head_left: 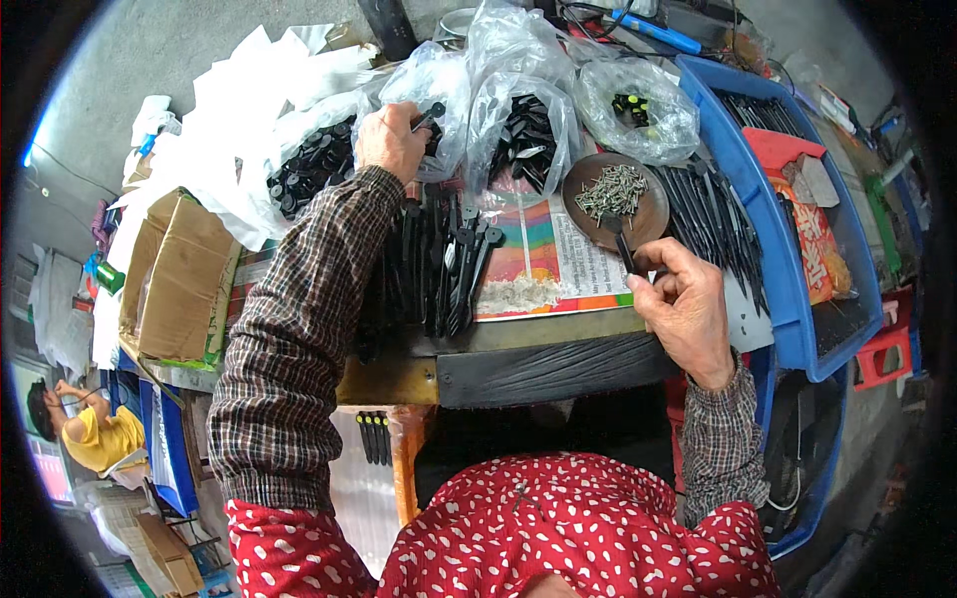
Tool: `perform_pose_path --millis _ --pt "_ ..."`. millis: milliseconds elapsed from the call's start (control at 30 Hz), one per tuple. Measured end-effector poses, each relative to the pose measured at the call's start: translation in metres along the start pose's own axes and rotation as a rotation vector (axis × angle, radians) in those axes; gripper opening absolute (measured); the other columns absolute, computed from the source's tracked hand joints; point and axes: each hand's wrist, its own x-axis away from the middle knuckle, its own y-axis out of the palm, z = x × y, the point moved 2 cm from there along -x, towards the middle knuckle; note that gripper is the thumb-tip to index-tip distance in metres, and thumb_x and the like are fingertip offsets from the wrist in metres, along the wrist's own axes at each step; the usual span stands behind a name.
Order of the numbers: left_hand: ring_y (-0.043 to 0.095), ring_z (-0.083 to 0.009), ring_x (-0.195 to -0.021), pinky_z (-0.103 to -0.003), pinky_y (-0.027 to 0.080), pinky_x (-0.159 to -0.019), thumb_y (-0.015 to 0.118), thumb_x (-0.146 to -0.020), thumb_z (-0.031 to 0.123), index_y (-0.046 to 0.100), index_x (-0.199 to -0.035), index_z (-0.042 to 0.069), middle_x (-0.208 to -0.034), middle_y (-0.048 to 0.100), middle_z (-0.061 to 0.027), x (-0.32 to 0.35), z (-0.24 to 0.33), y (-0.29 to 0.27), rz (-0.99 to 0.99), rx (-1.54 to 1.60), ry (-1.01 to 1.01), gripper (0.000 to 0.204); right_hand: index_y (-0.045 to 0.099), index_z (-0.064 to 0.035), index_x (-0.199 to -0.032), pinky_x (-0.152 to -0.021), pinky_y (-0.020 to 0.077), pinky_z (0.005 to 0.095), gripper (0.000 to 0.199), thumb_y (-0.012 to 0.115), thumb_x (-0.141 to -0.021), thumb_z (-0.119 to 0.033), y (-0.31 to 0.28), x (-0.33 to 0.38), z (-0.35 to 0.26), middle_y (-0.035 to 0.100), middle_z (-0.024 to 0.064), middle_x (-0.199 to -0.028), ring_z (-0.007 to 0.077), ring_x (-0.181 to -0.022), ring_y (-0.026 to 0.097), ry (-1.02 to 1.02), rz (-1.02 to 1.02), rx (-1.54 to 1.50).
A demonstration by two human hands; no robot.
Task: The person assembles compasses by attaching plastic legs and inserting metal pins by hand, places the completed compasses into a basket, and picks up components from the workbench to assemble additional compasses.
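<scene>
My left hand (392,145) is closed on a small black plastic part (431,114), over the clear bags at the back. My right hand (686,307) pinches a slim black plastic piece (623,247), whose far end reaches the rim of a round brown bowl (653,211). Small metal screws (612,190) fill the middle of that bowl. Black parts (317,164) fill a bag left of my left wrist, and longer black pieces (525,140) fill the bag between my hands. Below, a row of slim black pieces (449,264) lies on the table.
A bag (650,128) with black and yellow-green parts stands behind the bowl. Black strips (710,224) are laid beside a blue crate (743,269) on the right. A cardboard box (189,274) stands at left. Farther left, a person in yellow (103,436) sits.
</scene>
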Motion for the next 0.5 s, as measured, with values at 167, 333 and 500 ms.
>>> perform_pose_path --millis 167,333,500 --pt "0.063 -0.034 -0.086 -0.041 0.049 -0.076 0.071 -0.073 0.018 0.068 -0.095 0.008 -0.087 0.066 -0.0185 0.005 0.002 -0.01 0.041 0.052 0.032 0.024 0.055 0.0058 -0.096 -0.043 0.0385 0.0174 0.018 0.06 -0.079 0.003 0.004 0.005 -0.004 0.057 0.0046 -0.077 0.0 -0.051 0.049 0.042 -0.01 -0.122" --pt "0.064 -0.0338 -0.08 -0.041 0.049 -0.072 0.069 -0.075 0.018 0.069 -0.092 0.008 -0.082 0.065 -0.0185 0.007 0.004 -0.02 0.02 0.068 0.032 0.02 0.054 0.0074 -0.105 -0.043 0.041 0.0172 0.024 0.058 -0.082 0.003 0.008 0.008 -0.01 0.059 0.0051 -0.081 0.0005 -0.053 0.052 0.085 0.004 -0.284" --pt "0.064 -0.0341 -0.076 -0.041 0.05 -0.069 0.068 -0.076 0.019 0.069 -0.088 0.007 -0.077 0.065 -0.0183 0.009 0.012 -0.023 0.019 0.026 0.038 0.017 0.053 0.0086 -0.109 -0.043 0.0413 0.0172 0.028 0.059 -0.082 0.003 0.014 0.014 -0.008 0.061 0.0069 -0.086 0.0012 -0.052 0.052 0.08 -0.039 -0.29"
